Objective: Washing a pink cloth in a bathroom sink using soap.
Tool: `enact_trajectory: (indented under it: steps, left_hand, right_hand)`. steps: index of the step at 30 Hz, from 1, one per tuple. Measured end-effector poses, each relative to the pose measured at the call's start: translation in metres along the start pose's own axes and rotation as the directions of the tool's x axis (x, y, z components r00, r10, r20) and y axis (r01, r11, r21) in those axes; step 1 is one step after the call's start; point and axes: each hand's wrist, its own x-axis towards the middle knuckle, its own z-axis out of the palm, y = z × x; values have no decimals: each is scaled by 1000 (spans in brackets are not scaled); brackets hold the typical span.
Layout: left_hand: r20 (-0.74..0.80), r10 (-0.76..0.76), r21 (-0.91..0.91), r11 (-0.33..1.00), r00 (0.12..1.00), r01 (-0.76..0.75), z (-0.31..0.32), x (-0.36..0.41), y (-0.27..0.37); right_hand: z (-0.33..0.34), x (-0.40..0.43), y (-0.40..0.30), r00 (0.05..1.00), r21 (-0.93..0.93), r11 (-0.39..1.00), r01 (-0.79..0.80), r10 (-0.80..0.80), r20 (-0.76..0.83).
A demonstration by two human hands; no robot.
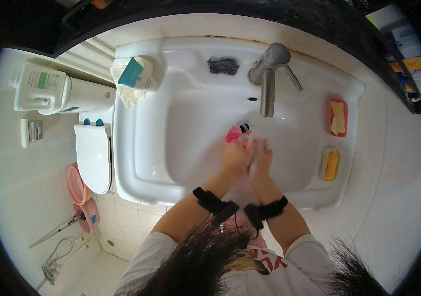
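Note:
Both my hands are low in the white ceramic washbasin (195,111), pressed close together around a wet pink cloth (234,134). My left hand (234,157) grips the cloth, and a bunched part sticks out past its fingers, beside the drain (245,128). Against the cloth from the other side is my right hand (263,159), its fingers bent and blurred, with whitish suds on them. A bit of darker pink shows between the palms; the rest of the cloth is hidden by the hands. Black bands circle both forearms.
A metal faucet (268,85) juts over the basin. On the right rim sit a pink soap dish (345,118) and a dish with yellow soap (332,166). A tissue pack (136,76) and a dark scrubbing pad (223,66) lie at the back. Left stands a toilet (94,159).

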Motion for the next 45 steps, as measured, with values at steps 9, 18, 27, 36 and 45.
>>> enact_trajectory:
  steps: [9, 18, 27, 36, 45]
  left_hand:
    - [-96, 27, 180, 984, 995, -10, 10, -3, 8]
    - [136, -90, -401, 906, 987, 138, -56, 24, 2]
    - [-269, 53, 56, 998, 962, -39, -31, 26, -5]
    - [-120, 164, 114, 982, 979, -151, -3, 9, 17]
    - [-42, 75, 46, 996, 996, -73, -9, 7, 9]
  right_hand:
    - [2, 10, -12, 999, 7, 1000, -19, 19, 41]
    - [-22, 17, -21, 711, -422, 840, 340, 64, 701]
    - [-12, -20, -14, 887, -93, 983, 160, -101, 451]
    - [-14, 19, 17, 974, 91, 989, 120, -135, 181]
    - [-16, 9, 7, 965, -117, 965, 235, -218, 147]
